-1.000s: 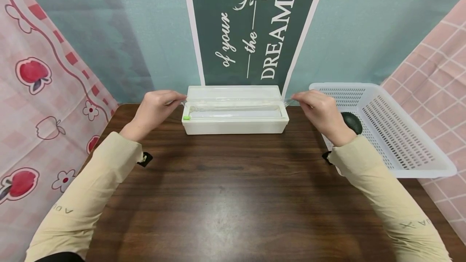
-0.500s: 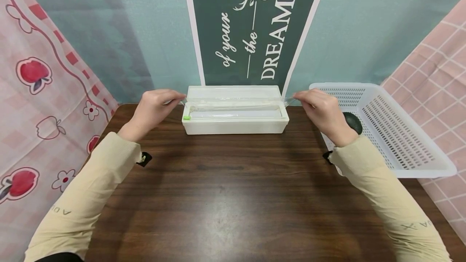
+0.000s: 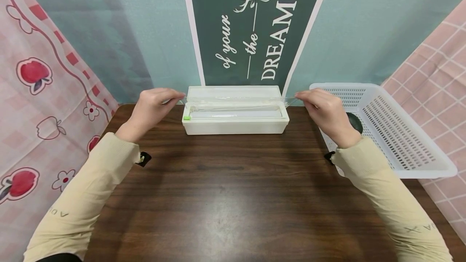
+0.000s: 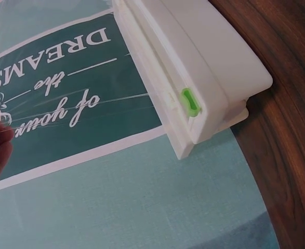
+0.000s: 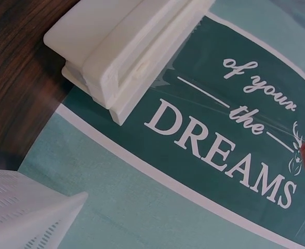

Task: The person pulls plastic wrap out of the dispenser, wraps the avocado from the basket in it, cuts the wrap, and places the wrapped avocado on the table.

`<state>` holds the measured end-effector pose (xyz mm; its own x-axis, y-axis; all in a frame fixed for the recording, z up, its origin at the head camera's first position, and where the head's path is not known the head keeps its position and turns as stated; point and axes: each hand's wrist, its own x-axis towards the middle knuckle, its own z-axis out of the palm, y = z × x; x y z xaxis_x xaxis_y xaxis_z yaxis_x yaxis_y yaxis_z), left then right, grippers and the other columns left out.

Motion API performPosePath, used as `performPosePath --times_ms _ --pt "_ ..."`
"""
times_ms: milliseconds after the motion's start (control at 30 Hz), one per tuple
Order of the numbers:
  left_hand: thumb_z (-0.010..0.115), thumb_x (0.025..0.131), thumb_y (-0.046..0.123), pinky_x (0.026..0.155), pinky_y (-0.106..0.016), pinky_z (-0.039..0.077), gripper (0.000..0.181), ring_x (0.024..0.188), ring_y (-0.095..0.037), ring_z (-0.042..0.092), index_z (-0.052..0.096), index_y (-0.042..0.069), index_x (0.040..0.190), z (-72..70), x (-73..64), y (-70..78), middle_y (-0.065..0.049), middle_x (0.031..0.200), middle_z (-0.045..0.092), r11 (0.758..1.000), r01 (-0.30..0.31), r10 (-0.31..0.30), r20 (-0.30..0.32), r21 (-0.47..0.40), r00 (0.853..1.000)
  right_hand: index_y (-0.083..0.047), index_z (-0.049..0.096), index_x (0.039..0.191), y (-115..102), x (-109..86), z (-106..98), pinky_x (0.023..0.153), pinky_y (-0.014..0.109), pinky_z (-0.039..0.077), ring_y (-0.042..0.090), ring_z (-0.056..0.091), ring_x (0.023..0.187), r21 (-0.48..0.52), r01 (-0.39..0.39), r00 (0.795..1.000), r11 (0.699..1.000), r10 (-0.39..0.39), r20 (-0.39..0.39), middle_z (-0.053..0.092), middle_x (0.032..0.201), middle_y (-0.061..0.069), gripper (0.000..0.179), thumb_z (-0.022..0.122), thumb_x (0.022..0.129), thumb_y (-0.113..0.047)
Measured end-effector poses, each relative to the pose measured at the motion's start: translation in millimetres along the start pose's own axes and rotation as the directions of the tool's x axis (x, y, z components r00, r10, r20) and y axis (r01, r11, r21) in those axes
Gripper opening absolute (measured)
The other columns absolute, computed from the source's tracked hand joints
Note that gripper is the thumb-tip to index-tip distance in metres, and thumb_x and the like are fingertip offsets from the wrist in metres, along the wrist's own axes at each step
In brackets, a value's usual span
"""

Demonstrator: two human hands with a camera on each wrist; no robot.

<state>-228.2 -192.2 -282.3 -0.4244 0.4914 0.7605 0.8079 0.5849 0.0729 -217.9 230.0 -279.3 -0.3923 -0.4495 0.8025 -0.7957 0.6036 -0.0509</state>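
Left hand [image 3: 152, 106] and right hand [image 3: 324, 112], fingers closed in pinch, hold edge of clear film [image 3: 233, 99]. Film stretched between fingers. White box [image 3: 234, 127] on table [image 3: 218, 197], between them, lower. Looks like film-pulling step; next move seems to need firm pinch, even pull both sides.

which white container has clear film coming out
The cling film dispenser in the middle: clear film runs from it to the left hand and right hand. The perforated basket to its right holds a dark green, rounded item.
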Motion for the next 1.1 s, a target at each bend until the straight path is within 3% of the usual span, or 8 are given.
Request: performPosePath --times_ms 367,1100 --pt "0.072 0.073 -0.007 0.064 -0.036 0.053 0.017 0.072 -0.023 0.066 0.073 0.001 0.088 -2.9 3.0 0.2 -0.012 0.081 0.07 1.0 0.011 -0.011 -0.024 0.002 1.0 0.0 0.071 0.091 -3 3.0 -2 0.088 0.012 0.04 0.026 0.063 0.08 0.034 -0.035 0.999 0.999 0.036 -0.021 0.069 0.087 0.012 0.026 0.06 0.076 0.019" --pt "0.073 0.074 -0.004 0.066 -0.035 0.053 0.015 0.073 -0.021 0.066 0.073 0.003 0.087 -12.3 7.9 6.2 -0.011 0.081 0.07 1.0 -0.004 0.004 -0.043 0.001 0.999 0.001 0.071 0.088 -8 6.4 -8 0.088 0.011 0.04 0.028 0.063 0.079 0.042 -0.034 0.997 0.999 0.037 -0.067 0.069 0.086 0.013 0.025 0.061 0.075 0.019"
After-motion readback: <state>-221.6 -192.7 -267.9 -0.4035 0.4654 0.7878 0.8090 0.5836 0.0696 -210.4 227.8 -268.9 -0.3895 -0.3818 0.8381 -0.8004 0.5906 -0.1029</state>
